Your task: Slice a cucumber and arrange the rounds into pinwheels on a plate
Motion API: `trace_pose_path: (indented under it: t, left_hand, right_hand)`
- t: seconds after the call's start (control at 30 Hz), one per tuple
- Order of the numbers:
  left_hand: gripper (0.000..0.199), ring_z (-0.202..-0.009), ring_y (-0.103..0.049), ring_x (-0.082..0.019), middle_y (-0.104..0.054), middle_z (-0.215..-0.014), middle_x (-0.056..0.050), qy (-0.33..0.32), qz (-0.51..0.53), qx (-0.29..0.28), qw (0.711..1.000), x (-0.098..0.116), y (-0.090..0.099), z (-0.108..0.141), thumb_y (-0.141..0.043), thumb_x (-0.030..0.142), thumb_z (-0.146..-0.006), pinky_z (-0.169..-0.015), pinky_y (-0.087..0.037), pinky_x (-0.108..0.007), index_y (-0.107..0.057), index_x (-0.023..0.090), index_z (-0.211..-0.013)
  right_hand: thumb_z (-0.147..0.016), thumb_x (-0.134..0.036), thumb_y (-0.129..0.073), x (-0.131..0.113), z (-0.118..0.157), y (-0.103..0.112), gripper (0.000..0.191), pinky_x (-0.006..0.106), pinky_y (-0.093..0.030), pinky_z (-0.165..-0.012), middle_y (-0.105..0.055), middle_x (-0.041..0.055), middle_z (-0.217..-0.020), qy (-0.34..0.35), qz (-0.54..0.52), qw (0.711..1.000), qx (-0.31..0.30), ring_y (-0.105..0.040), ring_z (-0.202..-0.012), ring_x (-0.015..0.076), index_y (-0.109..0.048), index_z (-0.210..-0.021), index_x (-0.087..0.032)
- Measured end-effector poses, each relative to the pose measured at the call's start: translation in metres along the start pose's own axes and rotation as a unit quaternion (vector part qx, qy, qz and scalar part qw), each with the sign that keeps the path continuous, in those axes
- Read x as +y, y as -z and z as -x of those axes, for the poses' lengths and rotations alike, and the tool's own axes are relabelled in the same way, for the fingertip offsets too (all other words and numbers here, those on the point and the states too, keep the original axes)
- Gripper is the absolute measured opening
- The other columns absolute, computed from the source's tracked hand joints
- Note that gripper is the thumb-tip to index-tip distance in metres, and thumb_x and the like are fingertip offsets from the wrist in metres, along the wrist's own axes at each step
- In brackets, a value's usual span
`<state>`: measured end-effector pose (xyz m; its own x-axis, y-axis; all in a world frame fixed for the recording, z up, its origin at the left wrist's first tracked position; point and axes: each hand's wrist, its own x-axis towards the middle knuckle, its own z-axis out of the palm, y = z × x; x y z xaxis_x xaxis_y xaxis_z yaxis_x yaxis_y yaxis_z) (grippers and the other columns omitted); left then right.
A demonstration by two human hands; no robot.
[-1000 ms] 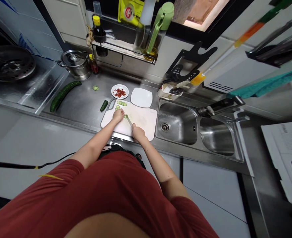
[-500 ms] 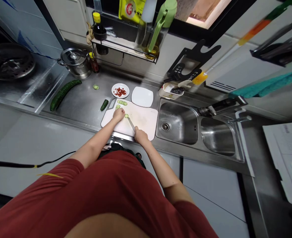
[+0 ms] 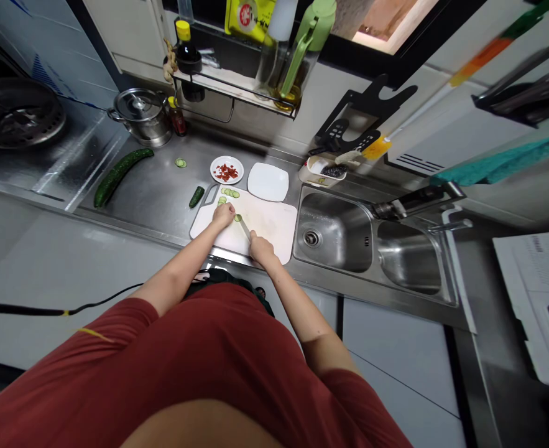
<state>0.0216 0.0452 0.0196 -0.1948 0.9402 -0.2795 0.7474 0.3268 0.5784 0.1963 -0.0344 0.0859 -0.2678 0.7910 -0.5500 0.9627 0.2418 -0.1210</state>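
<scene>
My right hand (image 3: 262,249) is closed round the handle of a knife (image 3: 245,228), whose blade points up and left over the white cutting board (image 3: 274,230). A small green cucumber slice (image 3: 238,218) lies at the blade's tip. Just left of it, my left hand (image 3: 224,214) rests on the board with its fingers pressed together; what they hold, if anything, is too small to name. Several cucumber slices (image 3: 230,193) lie near the board's upper left corner. A short cucumber piece (image 3: 196,197) is on the steel counter beside the board's handle.
Behind the board stand a plate of chopped red pieces (image 3: 226,170) and a white square plate (image 3: 268,182). Left are a long cucumber (image 3: 121,177) and a steel pot (image 3: 143,116). A double sink (image 3: 334,227) adjoins on the right. A rack (image 3: 237,87) holds bottles above.
My right hand and the knife have shifted slightly up and left, and the blade's tip now overlaps the small slice. My left hand has hardly moved.
</scene>
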Motion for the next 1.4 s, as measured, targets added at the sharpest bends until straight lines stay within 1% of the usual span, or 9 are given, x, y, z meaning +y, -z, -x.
trace_pose_path:
  t: [0.17,0.5,0.73,1.0,1.2,1.4]
  left_hand:
    - [0.009,-0.092,-0.061,-0.019,-0.069,-0.093,-0.005,-0.004,-0.001,0.002,1.0,0.0008,0.001,0.0006,-0.06,0.02,-0.078,-0.082,-0.045,-0.029,-0.065,0.021,-0.085]
    - [0.009,-0.095,-0.06,-0.02,-0.068,-0.096,-0.005,0.004,0.002,0.0,1.0,-0.0005,-0.0014,-0.0013,-0.061,0.022,-0.079,-0.084,-0.044,-0.029,-0.065,0.021,-0.086]
    - [0.007,-0.092,-0.061,-0.02,-0.068,-0.094,-0.005,-0.002,0.002,0.007,1.0,-0.0012,-0.0022,-0.0019,-0.062,0.021,-0.078,-0.083,-0.045,-0.029,-0.065,0.021,-0.084]
    - [0.008,-0.093,-0.06,-0.02,-0.068,-0.095,-0.006,0.002,0.004,0.001,1.0,0.0002,-0.0002,-0.0006,-0.061,0.021,-0.078,-0.083,-0.045,-0.029,-0.065,0.021,-0.085]
    - [0.007,-0.093,-0.06,-0.02,-0.068,-0.094,-0.005,-0.001,0.001,0.003,1.0,-0.0009,-0.0014,-0.0021,-0.061,0.022,-0.078,-0.082,-0.044,-0.03,-0.065,0.021,-0.084]
    - [0.01,-0.092,-0.06,-0.02,-0.068,-0.095,-0.006,0.001,-0.006,-0.006,1.0,0.0009,0.0007,-0.001,-0.061,0.022,-0.078,-0.081,-0.044,-0.029,-0.065,0.02,-0.087]
  right_hand:
    - [-0.092,-0.014,-0.037,0.0012,0.0011,0.0007,0.031,0.033,-0.049,-0.076,-0.066,0.0157,-0.102,-0.001,0.006,1.0,-0.008,-0.065,-0.097,0.0257,-0.041,-0.123,-0.017]
    - [-0.09,-0.011,-0.038,-0.0027,0.0007,0.0048,0.035,0.033,-0.048,-0.077,-0.065,0.0162,-0.105,-0.007,-0.003,1.0,-0.014,-0.064,-0.098,0.0258,-0.04,-0.125,-0.017]
    - [-0.092,-0.012,-0.037,-0.0034,0.0004,0.0059,0.032,0.033,-0.048,-0.078,-0.066,0.0164,-0.104,-0.006,-0.003,1.0,-0.013,-0.064,-0.099,0.0258,-0.041,-0.123,-0.017]
    - [-0.093,-0.014,-0.037,-0.0038,-0.0001,0.0053,0.03,0.033,-0.048,-0.077,-0.065,0.0169,-0.104,-0.007,-0.001,1.0,-0.015,-0.064,-0.098,0.0259,-0.041,-0.123,-0.016]
    - [-0.091,-0.011,-0.037,-0.0041,-0.0004,0.0064,0.032,0.033,-0.048,-0.076,-0.066,0.0164,-0.104,-0.003,-0.001,1.0,-0.009,-0.064,-0.099,0.0259,-0.041,-0.123,-0.016]
    - [-0.092,-0.012,-0.036,-0.0042,-0.0004,0.0092,0.031,0.033,-0.048,-0.078,-0.065,0.0162,-0.106,-0.005,0.006,1.0,-0.024,-0.064,-0.1,0.0252,-0.041,-0.123,-0.017]
